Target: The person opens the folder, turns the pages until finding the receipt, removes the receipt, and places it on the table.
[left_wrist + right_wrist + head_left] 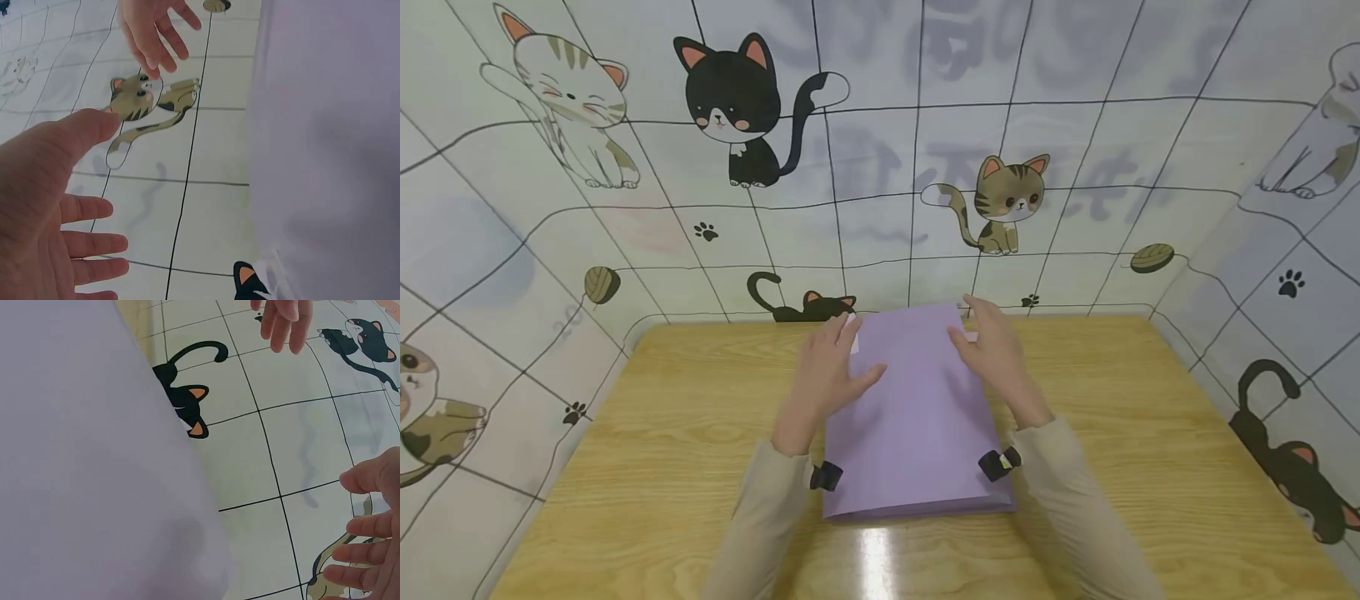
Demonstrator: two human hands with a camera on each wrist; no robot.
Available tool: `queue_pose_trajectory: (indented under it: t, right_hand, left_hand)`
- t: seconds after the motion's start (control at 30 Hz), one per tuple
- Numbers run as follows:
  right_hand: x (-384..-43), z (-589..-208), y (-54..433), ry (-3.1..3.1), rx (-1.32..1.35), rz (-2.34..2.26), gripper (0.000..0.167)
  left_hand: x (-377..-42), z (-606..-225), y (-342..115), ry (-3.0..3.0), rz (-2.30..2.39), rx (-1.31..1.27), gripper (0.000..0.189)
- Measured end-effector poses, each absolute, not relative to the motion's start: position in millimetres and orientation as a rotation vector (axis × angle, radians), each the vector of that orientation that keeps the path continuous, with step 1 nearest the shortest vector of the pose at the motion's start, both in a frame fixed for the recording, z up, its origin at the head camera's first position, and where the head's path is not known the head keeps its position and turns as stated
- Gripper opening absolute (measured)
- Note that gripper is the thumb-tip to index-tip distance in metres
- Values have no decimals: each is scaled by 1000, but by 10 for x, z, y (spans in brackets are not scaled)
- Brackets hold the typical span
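A light purple folder (917,408) lies on the wooden table, its lower edge slightly parted into layers. My left hand (825,373) hovers over its upper left edge, thumb spread away from relaxed fingers. My right hand (997,354) is at the upper right edge in the same way, thumb pointing inward over the cover. Small white pieces (853,340) show at the folder's upper sides, partly hidden by the hands. In the left wrist view the left hand (56,206) has nothing between its fingers. The right wrist view shows the right hand (372,531) likewise holding nothing.
The wooden table (700,400) reaches back to a wall covering (880,225) printed with cats, paw prints and grid lines, which also runs along both sides. Black wrist cameras (827,476) sit at the cuffs of the beige sleeves (1078,492).
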State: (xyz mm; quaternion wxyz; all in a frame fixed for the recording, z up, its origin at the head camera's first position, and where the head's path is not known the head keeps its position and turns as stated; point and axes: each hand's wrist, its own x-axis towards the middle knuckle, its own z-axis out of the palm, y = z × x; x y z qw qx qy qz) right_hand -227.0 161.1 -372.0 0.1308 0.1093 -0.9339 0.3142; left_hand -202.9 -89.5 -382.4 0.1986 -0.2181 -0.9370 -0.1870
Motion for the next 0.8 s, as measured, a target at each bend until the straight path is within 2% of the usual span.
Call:
queue_pose_trajectory:
  t: [0.23, 0.8]
  right_hand:
    - [-2240, -3840, 1771, -2553, 310, 1151, 46]
    - [-2204, -4210, 2066, -2450, 193, 1478, 29]
  left_hand:
    - [-1882, -3939, -813, -2442, -572, -825, 66]
    - [-1545, -4160, -696, -2434, -559, -1055, 64]
